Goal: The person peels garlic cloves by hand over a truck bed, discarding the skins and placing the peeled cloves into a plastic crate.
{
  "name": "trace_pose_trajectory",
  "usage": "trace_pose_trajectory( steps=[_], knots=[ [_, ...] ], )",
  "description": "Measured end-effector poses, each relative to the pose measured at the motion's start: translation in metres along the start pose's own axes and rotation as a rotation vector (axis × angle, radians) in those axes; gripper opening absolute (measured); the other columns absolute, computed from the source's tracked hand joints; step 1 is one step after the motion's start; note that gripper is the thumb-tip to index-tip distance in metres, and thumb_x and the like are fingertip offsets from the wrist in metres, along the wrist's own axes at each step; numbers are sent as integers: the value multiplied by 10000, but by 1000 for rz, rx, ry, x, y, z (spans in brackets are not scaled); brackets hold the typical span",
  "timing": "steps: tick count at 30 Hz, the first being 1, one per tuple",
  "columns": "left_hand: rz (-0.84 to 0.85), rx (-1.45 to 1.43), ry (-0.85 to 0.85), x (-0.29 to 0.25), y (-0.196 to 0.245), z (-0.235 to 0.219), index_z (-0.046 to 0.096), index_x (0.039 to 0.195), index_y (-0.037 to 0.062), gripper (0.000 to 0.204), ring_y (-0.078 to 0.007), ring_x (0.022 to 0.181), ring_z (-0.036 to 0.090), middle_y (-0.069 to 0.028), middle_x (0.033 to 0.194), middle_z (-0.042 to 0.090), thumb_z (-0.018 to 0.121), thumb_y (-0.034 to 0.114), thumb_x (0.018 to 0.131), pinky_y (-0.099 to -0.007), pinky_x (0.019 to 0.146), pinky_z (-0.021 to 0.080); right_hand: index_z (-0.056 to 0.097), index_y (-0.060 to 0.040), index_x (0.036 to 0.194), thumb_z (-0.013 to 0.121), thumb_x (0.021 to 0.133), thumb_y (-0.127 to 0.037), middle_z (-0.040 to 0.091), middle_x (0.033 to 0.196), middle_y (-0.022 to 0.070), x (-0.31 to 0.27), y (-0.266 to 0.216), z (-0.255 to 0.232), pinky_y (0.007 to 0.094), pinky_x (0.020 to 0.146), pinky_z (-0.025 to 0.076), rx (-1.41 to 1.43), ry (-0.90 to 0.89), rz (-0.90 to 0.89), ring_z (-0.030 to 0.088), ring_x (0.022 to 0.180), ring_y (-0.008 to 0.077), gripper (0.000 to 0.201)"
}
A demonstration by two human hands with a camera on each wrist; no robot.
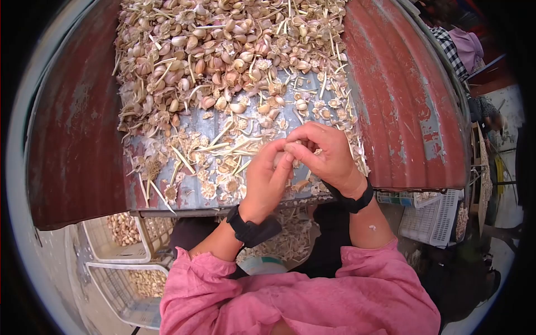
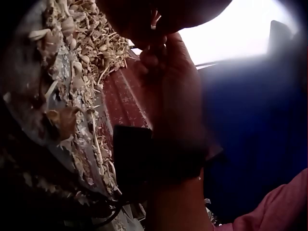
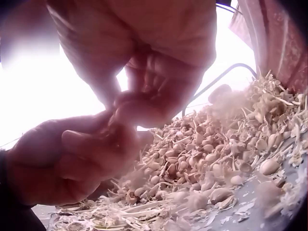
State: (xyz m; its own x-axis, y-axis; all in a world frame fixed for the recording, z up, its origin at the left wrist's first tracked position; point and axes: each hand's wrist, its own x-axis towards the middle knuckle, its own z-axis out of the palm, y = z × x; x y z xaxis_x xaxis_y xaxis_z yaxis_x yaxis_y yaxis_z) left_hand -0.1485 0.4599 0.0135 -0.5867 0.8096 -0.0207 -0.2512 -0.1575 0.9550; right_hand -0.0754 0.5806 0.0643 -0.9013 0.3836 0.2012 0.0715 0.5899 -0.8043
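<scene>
Over the near edge of the metal work surface, both hands meet fingertip to fingertip. The left hand (image 1: 267, 176) pinches a small piece of garlic (image 1: 296, 143) from the left, thumb uppermost. From the right, the right hand (image 1: 329, 155) pinches at the same piece with thumb and bent forefinger. Fingers hide most of it, and I cannot tell whether it is a clove or a part bulb. In the right wrist view the fingers of both hands overlap closely. Below and beyond lie garlic stalks (image 1: 229, 146), root ends and papery skins.
A large heap of garlic cloves (image 1: 223, 61) covers the far part of the surface. Red corrugated metal sheets (image 1: 407, 95) flank it. White crates (image 1: 114, 262) holding cloves stand lower left; another white crate (image 1: 432, 220) is at right. Skins lie below, between the knees.
</scene>
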Motion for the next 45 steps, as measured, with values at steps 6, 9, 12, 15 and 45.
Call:
trace_pose_trajectory(
  steps=[6, 9, 12, 15, 45],
  knots=[
    [-47, -193, -76, -5, 1, 1, 513, 1042, 20, 228, -37, 569, 408, 16, 760, 494, 493, 171, 872, -176, 490, 329, 514, -17, 733, 551, 790, -107, 506, 573, 41, 1, 2, 5, 253, 467, 399, 510, 69, 287, 496, 508, 142, 113],
    [-160, -440, -52, -3, 10, 2, 505, 1031, 27, 223, -51, 576, 388, 9, 771, 483, 458, 191, 888, -180, 479, 312, 534, -13, 837, 571, 769, -108, 503, 614, 70, 1, 37, -13, 289, 508, 426, 968, -90, 671, 504, 529, 199, 123],
    [-262, -733, 46, 1, 13, -3, 507, 978, 42, 201, -72, 577, 394, -11, 789, 481, 437, 210, 893, -195, 467, 317, 577, -33, 1000, 595, 715, -101, 526, 844, 132, 8, 64, -36, 335, 648, 440, -704, 300, 86, 558, 701, 241, 293],
    [-280, -804, 117, 7, 8, -9, 508, 944, 63, 176, -80, 578, 400, -12, 767, 476, 422, 210, 899, -214, 466, 334, 595, -40, 963, 580, 710, -90, 532, 845, 142, 37, 79, -27, 348, 676, 438, -394, 99, 223, 557, 710, 263, 259],
    [-369, -803, -69, 5, 36, -8, 479, 1049, 18, 261, -68, 547, 447, -33, 814, 522, 487, 215, 877, -214, 519, 450, 585, 12, 966, 558, 796, -40, 574, 836, 32, 12, -2, -26, 206, 620, 462, 722, 44, 346, 548, 676, 79, 179]
  ],
)
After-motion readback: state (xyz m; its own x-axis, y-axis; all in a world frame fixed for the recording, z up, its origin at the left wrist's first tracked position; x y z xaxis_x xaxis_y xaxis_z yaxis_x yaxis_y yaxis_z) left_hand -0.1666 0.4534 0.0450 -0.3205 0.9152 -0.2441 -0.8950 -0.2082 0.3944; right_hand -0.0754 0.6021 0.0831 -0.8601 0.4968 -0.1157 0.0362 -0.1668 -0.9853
